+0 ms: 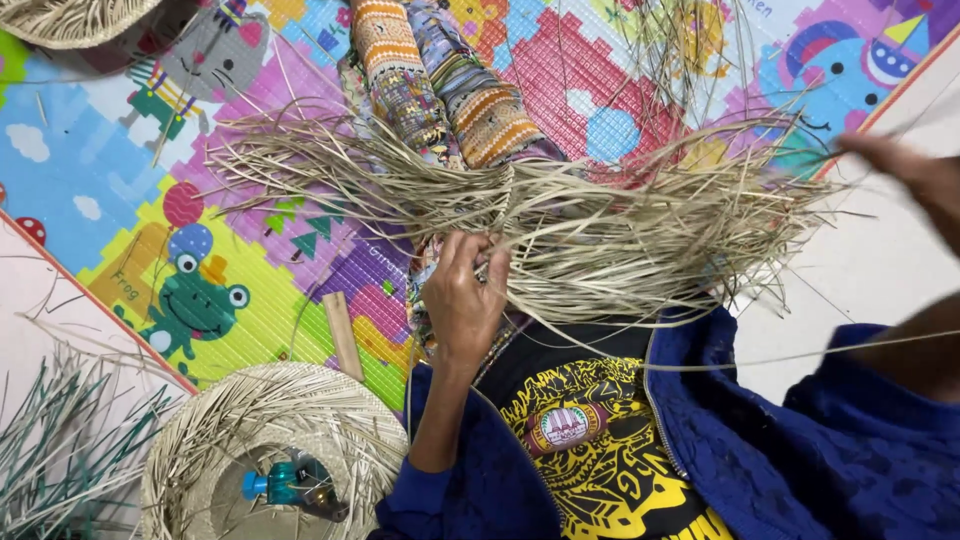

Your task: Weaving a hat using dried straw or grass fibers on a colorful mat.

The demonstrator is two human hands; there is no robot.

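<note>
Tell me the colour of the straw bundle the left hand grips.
Pale tan, dry-looking straw bundle, gripped by the left hand; head view shows it best.

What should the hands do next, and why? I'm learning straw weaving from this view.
Probably draw the long strand snug. The right hand, blurred and raised off to the side, seems to pull it out, while the left hand pinches the straw bundle at its middle. The strand runs slack across the lap.

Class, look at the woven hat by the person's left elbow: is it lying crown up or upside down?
Upside down. The hat shows its hollow inside, with a teal bottle lying in it.
</note>
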